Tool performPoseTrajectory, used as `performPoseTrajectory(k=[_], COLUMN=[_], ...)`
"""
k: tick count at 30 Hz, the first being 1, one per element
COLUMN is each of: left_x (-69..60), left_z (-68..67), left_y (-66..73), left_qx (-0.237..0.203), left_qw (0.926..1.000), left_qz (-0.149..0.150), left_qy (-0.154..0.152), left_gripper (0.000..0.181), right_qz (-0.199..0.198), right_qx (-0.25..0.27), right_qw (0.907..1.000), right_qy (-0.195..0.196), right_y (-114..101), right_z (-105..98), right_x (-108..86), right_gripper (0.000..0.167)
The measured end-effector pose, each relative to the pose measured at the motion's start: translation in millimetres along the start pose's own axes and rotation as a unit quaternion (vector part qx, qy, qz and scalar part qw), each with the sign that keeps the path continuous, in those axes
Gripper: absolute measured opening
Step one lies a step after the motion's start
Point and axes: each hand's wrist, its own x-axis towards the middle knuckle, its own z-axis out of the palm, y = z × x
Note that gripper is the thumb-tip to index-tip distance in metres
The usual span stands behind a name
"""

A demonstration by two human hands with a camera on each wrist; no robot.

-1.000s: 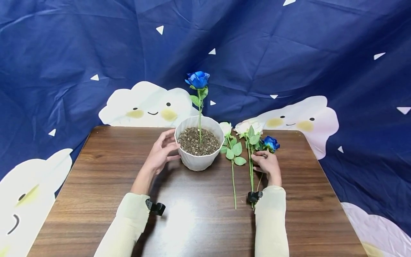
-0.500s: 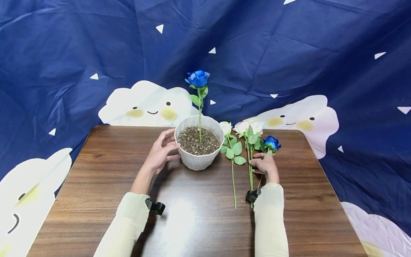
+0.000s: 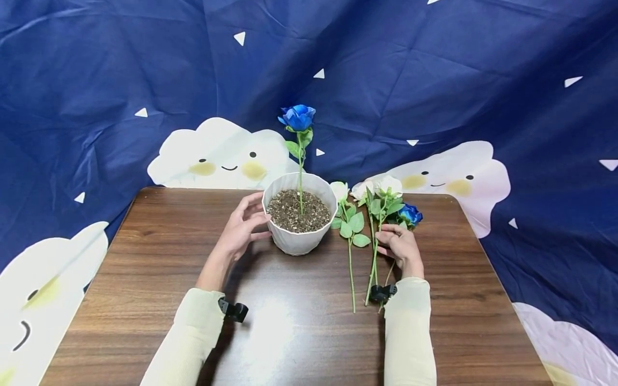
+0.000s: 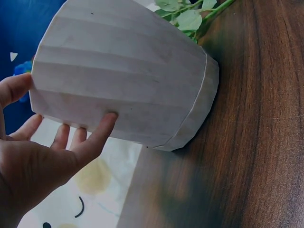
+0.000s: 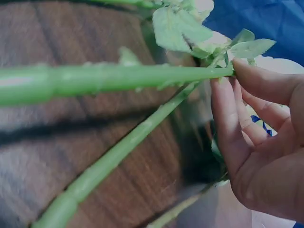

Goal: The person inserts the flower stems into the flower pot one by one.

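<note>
My left hand (image 3: 236, 230) rests against the left side of a white flowerpot (image 3: 296, 244), its fingers spread and fairly straight along the wall and its thumb at the rim. Dark soil (image 3: 289, 214) fills the pot, and a blue rose (image 3: 298, 118) stands upright in it. To the right, my right hand (image 3: 399, 246) pinches the green stem (image 5: 118, 77) of a white rose (image 3: 388, 186) between thumb and finger. That stem stands off the table in the right wrist view. Another stem (image 5: 118, 154) crosses below it.
A white rose (image 3: 339, 191) lies beside the pot, its leafy stem pointing toward me. Another pale rose (image 3: 362, 190) and a blue rose (image 3: 411, 214) lie around my right hand. The brown wooden table (image 3: 164, 257) ends at a blue cloth backdrop (image 3: 386, 64) with clouds.
My right hand has taken a white rose's stem in a pinch and lifted it slightly, its bloom shifting apart from the other pale one. My left hand and the pot have stayed put.
</note>
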Motion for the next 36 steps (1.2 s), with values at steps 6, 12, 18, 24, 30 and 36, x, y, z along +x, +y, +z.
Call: performPoseTrajectory(k=[6,12,18,24,30,36], left_x=[-0.6,0.3,1.9,1.5,0.2,-0.2], left_z=[0.4,0.5,0.9,0.5,1.1,0.9], left_y=[0.7,0.7,1.4,0.4,-0.8,0.1], left_qx=[0.002,0.000,-0.008,-0.009,-0.005,-0.009], left_qw=[1.0000,1.0000,1.0000,1.0000,1.0000,1.0000], left_qz=[0.001,0.001,0.002,-0.001,-0.002,-0.003], left_qy=[0.001,0.000,0.001,0.003,0.002,0.002], left_gripper=[0.065,0.066,0.065,0.065,0.065,0.065], right_qz=[-0.012,-0.024,-0.048,-0.075,-0.089,-0.102], right_qx=[0.081,0.149,0.207,0.252,0.269,0.292], right_qw=[0.9966,0.9886,0.9770,0.9646,0.9588,0.9505], right_qy=[0.013,-0.001,-0.016,-0.023,-0.018,-0.029], right_y=[-6.0,-9.6,-12.7,-16.3,-20.7,-24.9], right_z=[2.6,5.1,5.1,5.6,5.6,12.5], right_x=[0.5,0.9,-0.9,-3.9,-7.3,-8.2], right_gripper=[0.048,0.031,0.020,0.019,0.018,0.019])
